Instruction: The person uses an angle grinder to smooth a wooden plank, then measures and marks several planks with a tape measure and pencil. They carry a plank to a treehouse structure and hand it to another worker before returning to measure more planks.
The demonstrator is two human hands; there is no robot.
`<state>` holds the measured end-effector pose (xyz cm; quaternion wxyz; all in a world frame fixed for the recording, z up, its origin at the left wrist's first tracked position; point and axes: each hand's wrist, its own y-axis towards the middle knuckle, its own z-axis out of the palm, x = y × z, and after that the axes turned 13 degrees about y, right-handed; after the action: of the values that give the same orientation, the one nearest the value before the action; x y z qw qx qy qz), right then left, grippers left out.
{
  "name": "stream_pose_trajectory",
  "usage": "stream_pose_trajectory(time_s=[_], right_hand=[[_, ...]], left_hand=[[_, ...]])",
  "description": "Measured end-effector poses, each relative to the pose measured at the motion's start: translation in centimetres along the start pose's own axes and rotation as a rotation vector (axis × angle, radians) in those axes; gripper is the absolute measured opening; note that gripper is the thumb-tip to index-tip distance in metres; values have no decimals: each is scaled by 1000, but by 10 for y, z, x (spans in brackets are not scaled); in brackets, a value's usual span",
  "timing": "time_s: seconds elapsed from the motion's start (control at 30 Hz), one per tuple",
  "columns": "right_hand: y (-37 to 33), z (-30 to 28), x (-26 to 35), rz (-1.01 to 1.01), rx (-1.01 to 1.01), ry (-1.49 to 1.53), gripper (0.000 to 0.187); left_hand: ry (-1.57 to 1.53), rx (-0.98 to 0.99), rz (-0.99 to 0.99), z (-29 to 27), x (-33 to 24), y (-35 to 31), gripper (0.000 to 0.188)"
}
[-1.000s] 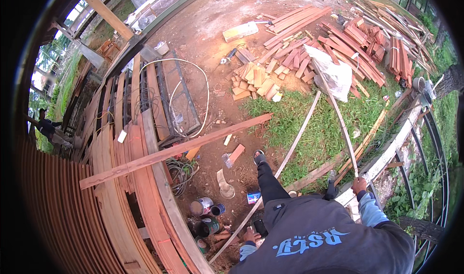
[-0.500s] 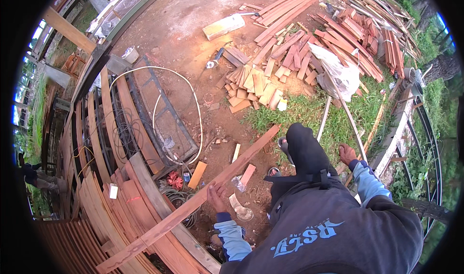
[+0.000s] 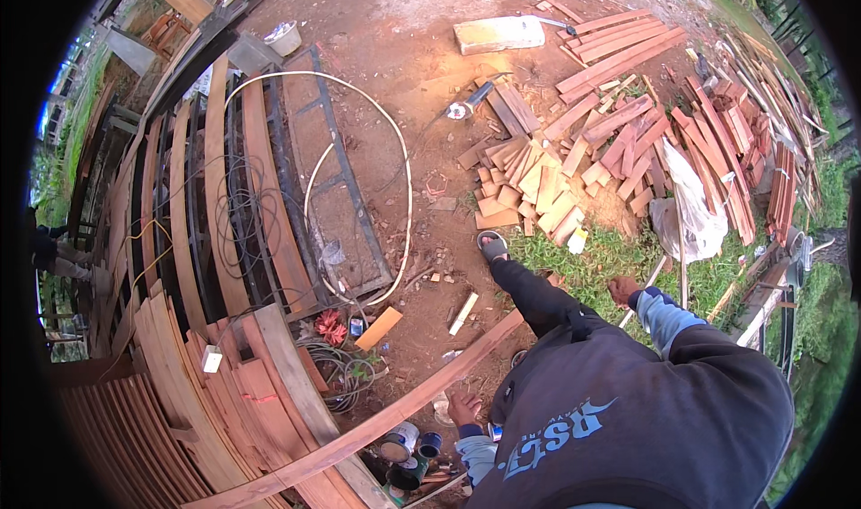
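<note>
My left hand (image 3: 464, 408) is beside the near edge of a long reddish wooden plank (image 3: 395, 408). Its fingers are slightly bent and apart, with nothing visible in them; a small gap shows between hand and plank. The plank runs from the lower left, over the stacked boards, to a far end close to my leg. My right hand (image 3: 622, 290) hangs over the grass to the right, fingers curled in, with no object visible in it. Below the plank, near my left hand, stand several paint cans (image 3: 405, 469).
Stacked boards (image 3: 260, 392) fill the left, beside a metal frame and a pale hose loop (image 3: 408, 213). Ahead are an angle grinder (image 3: 460, 110), a heap of cut wood blocks (image 3: 538, 177) and a white plastic sack (image 3: 691, 222). Coiled cable (image 3: 336, 374) lies left of the cans.
My leg has stepped forward toward the wood heap. Both hands have shifted; the left is now farther from the plank. The plank sits lower in view, uncovering the cable and cans.
</note>
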<state>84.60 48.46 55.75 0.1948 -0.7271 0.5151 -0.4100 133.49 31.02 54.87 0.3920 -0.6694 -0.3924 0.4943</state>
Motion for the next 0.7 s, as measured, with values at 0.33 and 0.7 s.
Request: stream_pose_trajectory(time_s=[0.33, 0.7], right_hand=[[148, -96, 339, -441, 99, 789, 38], [211, -53, 113, -126, 157, -151, 30]], left_hand=[[229, 92, 220, 108, -240, -1, 37], [254, 78, 60, 170, -376, 53, 32]])
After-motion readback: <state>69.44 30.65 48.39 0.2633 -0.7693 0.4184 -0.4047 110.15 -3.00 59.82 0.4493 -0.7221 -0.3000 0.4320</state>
